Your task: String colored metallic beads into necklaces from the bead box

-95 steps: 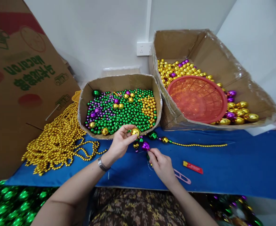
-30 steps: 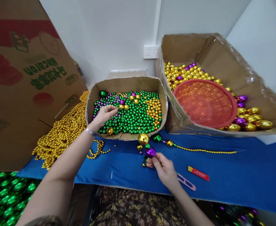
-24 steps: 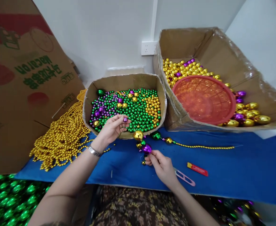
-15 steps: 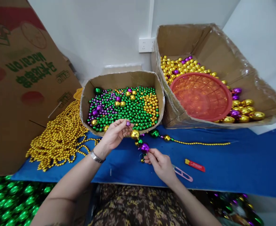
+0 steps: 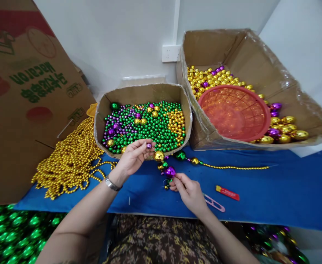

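My left hand (image 5: pixel 133 157) pinches a small purple bead (image 5: pixel 149 146) at its fingertips, right beside a large gold ball (image 5: pixel 159 156) on a bead strand (image 5: pixel 232 167). My right hand (image 5: pixel 187 190) is closed on the strand's near end, just below a large purple ball (image 5: pixel 170 171). The strand carries gold, green and purple balls and trails right over the blue table cover (image 5: pixel 273 190). Directly behind my hands is a small cardboard box (image 5: pixel 141 93) of green, purple and gold beads.
A big cardboard box (image 5: pixel 259 69) at the right holds gold and purple balls and a red plastic basket (image 5: pixel 233 112). A heap of gold bead strands (image 5: pixel 70 161) lies at the left. A red lighter (image 5: pixel 227 193) and pink snips (image 5: pixel 214 204) lie right of my hand.
My left hand reached into the small box, came back with a small purple bead, and now holds it beside the gold ball. My right hand has stayed on the strand.
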Demonstrator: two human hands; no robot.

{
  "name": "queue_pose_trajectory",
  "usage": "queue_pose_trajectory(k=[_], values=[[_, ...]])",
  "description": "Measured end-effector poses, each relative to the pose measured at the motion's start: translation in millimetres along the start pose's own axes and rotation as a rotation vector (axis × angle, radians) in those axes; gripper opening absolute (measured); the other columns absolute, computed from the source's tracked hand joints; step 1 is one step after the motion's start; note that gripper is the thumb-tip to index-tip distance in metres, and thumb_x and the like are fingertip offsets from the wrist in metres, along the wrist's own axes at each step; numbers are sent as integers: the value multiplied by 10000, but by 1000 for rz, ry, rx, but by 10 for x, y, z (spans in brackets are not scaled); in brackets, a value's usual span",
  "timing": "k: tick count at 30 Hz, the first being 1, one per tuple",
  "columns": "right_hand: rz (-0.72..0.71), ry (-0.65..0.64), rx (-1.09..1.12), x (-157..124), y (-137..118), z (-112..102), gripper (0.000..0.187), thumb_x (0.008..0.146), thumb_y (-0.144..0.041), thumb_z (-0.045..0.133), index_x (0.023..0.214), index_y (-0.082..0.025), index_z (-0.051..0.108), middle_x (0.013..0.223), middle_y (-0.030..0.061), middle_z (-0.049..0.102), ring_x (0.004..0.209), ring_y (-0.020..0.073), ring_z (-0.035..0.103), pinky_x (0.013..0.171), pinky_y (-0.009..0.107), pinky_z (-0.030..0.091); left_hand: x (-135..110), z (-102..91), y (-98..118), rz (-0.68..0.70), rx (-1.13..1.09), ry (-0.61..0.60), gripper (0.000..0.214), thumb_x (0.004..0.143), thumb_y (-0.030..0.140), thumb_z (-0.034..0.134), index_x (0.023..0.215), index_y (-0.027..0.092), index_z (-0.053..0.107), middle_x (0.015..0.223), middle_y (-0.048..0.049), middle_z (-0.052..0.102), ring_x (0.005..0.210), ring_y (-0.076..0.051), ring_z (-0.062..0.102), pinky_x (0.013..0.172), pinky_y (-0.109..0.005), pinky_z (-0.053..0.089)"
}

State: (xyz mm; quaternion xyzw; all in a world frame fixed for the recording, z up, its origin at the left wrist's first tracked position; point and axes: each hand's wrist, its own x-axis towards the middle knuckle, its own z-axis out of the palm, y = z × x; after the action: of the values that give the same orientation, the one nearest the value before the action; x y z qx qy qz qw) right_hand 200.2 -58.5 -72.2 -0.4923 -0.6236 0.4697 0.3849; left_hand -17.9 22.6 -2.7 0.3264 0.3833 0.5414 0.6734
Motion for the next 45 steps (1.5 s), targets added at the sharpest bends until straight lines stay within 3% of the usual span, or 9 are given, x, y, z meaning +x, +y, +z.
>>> queue_pose_trajectory(k=[15, 21, 38, 45], values=[[-8, -13, -26, -2, -34, -28, 245, 964, -411, 447, 955, -210, 587, 831, 35, 753, 712, 163, 741, 658, 236, 602, -38, -9, 22, 59, 25, -65, 194, 761, 230, 761, 920, 126, 723, 1078, -108, 718, 795, -124, 685, 767, -240, 556], [-21, -9, -25, -3, -31, -32, 237, 966, -397, 450, 968, -205, 589, 838, 35, 755, 720, 164, 743, 650, 230, 599, -23, -40, 2, 54, -19, -60, 225, 736, 242, 785, 917, 127, 720, 918, -71, 724, 760, -122, 680, 749, -241, 558], [-134, 24, -175, -40, -11, -63, 169, 976, -296, 424, 978, -221, 576, 827, 19, 758, 697, 163, 739, 654, 229, 578, -94, -14, 46, 57, 67, -74, 195, 774, 260, 752, 913, 137, 691, 953, -82, 735, 756, -115, 683, 738, -237, 564], [-194, 67, -225, -59, -7, -59, 177, 977, -272, 432, 988, -211, 598, 806, 18, 748, 681, 155, 732, 664, 224, 571, -129, -13, 33, 133, 197, -84, 180, 800, 268, 728, 923, 145, 685, 953, -82, 741, 786, -118, 680, 736, -226, 557]])
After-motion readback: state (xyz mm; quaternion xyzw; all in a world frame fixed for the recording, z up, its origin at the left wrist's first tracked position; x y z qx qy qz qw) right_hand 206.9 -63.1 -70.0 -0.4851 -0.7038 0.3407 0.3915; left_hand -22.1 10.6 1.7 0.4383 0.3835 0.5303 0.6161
